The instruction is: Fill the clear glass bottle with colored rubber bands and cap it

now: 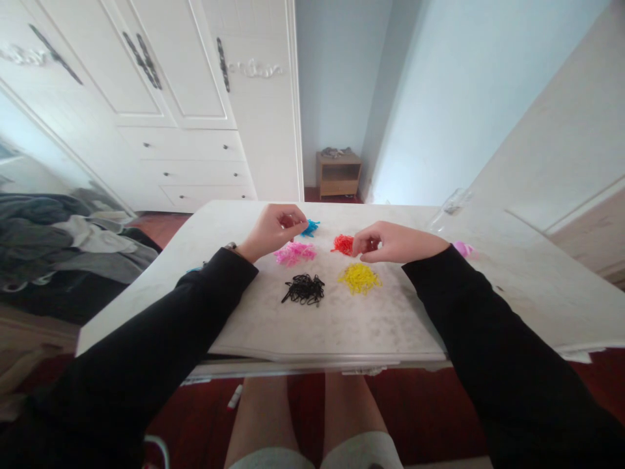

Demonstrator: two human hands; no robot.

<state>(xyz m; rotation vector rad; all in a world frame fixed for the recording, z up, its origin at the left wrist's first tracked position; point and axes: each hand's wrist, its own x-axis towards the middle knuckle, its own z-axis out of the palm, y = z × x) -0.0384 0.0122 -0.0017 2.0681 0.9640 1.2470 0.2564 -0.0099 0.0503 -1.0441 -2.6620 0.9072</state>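
Small heaps of coloured rubber bands lie on the white tabletop [390, 319]. My left hand [276, 228] is closed, thumb and fingers together at the edge of the blue rubber bands [311, 228], above the pink rubber bands [295, 253]. Beside the red rubber bands [343, 244], my right hand [383, 241] is closed too, its fingertips drawn together. What either pinch holds is too small to make out. Nearer to me are the yellow rubber bands [360, 279] and the black rubber bands [305, 289], with neither hand on them.
A clear plastic container or wrapper [448, 210] lies at the back right, and a purple object [463, 249] sits partly behind my right sleeve. Clothes [83, 241] are piled left of the table. A white wardrobe [195, 78] and a small wooden cabinet [338, 174] stand beyond.
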